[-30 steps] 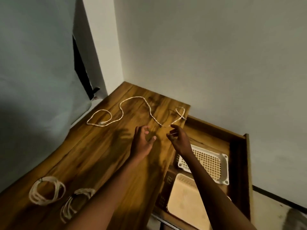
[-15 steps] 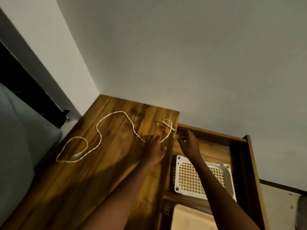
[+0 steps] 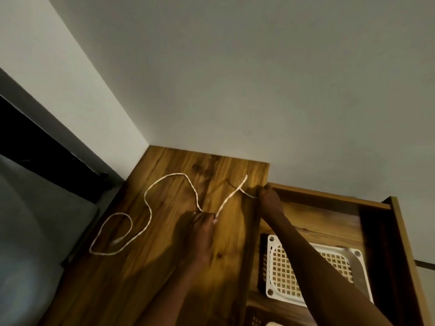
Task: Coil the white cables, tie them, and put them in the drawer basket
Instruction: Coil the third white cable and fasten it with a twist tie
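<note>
A home bedroom: wooden dresser top [image 3: 164, 267], open drawer [image 3: 353, 222], mattress [image 3: 35, 231] beside.

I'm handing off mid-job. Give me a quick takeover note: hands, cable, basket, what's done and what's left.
Left hand grips the long white braided cable mid-length on the wooden tabletop.
Right hand pinches the cable's near end at the table edge.
The rest of the cable lies uncoiled in loose curves to the left.
White perforated plastic basket sits in the open wooden drawer.
Done: cable grasped. Left: coil, tie, drop in basket.
</note>
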